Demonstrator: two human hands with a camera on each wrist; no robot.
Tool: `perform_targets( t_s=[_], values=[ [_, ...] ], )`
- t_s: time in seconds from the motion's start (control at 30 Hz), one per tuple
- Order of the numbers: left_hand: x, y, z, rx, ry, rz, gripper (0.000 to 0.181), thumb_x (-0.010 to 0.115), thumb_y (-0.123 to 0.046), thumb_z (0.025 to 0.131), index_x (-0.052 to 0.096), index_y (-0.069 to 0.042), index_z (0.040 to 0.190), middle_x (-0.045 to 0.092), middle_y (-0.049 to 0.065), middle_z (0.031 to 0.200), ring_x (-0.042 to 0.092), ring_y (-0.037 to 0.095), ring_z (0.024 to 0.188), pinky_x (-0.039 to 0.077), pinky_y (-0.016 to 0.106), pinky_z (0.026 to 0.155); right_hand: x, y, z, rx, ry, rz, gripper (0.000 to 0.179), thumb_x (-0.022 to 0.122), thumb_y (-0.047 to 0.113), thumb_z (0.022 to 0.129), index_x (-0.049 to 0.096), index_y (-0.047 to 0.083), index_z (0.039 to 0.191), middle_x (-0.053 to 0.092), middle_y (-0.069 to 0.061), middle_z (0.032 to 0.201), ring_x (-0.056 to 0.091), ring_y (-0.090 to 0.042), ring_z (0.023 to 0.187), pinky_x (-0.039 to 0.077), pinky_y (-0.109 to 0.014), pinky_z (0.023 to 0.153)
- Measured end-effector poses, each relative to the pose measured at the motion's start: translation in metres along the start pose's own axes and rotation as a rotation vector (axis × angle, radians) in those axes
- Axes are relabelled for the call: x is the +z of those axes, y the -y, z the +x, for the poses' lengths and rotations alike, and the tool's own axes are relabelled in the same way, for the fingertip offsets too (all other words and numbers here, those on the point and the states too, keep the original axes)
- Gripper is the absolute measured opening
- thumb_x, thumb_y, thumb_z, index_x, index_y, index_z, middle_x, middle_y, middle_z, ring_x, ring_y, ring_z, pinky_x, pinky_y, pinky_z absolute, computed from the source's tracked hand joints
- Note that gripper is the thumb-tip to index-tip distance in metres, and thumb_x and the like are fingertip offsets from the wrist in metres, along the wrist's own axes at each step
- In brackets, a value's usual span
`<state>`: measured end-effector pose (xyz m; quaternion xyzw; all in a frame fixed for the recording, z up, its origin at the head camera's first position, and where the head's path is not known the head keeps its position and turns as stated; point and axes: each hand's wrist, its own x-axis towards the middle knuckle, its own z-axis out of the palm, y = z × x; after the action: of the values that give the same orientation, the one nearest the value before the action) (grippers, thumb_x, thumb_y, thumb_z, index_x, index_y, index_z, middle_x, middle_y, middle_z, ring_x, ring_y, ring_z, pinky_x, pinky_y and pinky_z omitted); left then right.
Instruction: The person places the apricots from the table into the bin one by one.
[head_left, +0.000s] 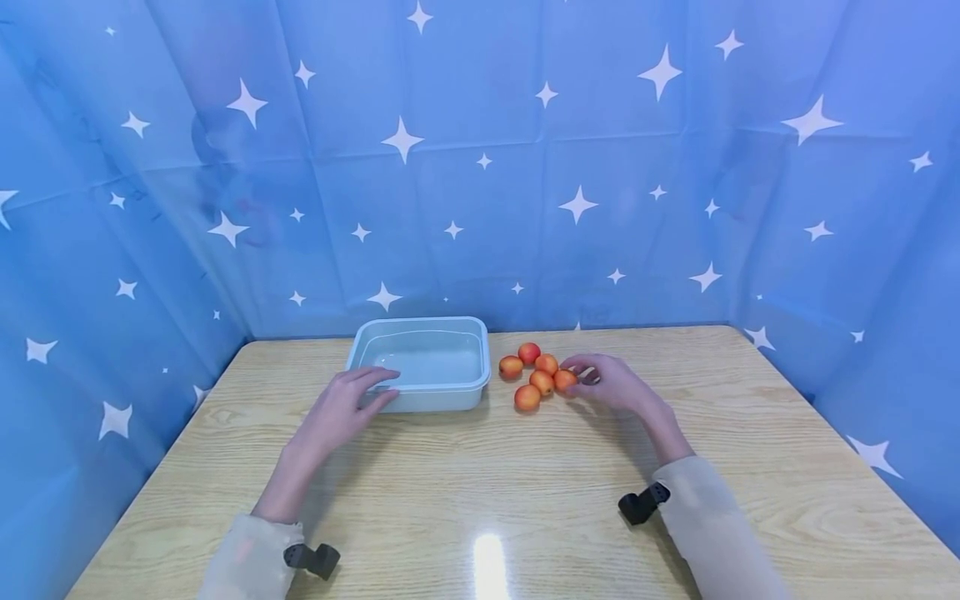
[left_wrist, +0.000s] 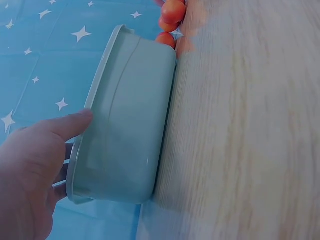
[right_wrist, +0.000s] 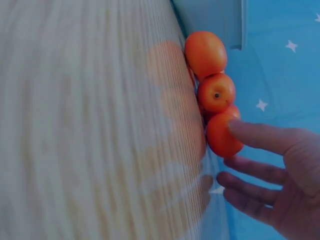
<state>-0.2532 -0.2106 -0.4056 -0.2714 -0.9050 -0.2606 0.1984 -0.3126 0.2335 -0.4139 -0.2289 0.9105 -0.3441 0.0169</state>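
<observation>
A pale blue plastic basin [head_left: 420, 402] sits near the far edge of the table. My left hand [head_left: 351, 406] is at its near left rim, thumb in front and loosely extended fingers over the inside. The left wrist view shows that thumb against the rim [left_wrist: 95, 95], with the other fingers partly hidden behind it. Right of the basin lies a cluster of small round orange-red fruits [head_left: 527, 397]. My right hand [head_left: 609, 383] pinches the rightmost orange-red fruit [right_wrist: 223, 135] between thumb and index finger, while its other fingers stay apart from it. This fruit touches its neighbours.
The wooden table [head_left: 480, 475] extends in front of the basin and fruits. A blue curtain with white stars [head_left: 480, 183] hangs right behind the table's far edge. Each sleeve carries a black wrist camera [head_left: 645, 503].
</observation>
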Motion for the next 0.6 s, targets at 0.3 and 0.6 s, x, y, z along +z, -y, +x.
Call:
perform_targets(
  t_s=[0.3,0.6],
  values=[
    [0.0030,0.0027,-0.0024,-0.022,-0.035,-0.128,0.018,0.074,-0.016,0.094,0.077,-0.008,0.110,0.074,0.002,0.105,0.068,0.025,0.102,0.052,0.048,0.090,0.0013,-0.0029,0.0020,0.001,0.005,-0.009,0.038,0.078,0.009,0.088,0.067,0.003,0.124,0.070,-0.014,0.104,0.068,-0.030,0.093,0.055,-0.047,0.084],
    [0.0038,0.0037,-0.0024,-0.066,-0.040,-0.212,0.016,0.076,-0.013,0.092,0.077,-0.008,0.107,0.074,0.000,0.103,0.068,0.023,0.101,0.050,0.047,0.090,0.0010,-0.0038,0.0012,0.029,0.011,-0.001,0.038,0.078,0.011,0.089,0.066,0.002,0.124,0.070,-0.014,0.103,0.068,-0.028,0.093,0.055,-0.042,0.080]
  ],
)
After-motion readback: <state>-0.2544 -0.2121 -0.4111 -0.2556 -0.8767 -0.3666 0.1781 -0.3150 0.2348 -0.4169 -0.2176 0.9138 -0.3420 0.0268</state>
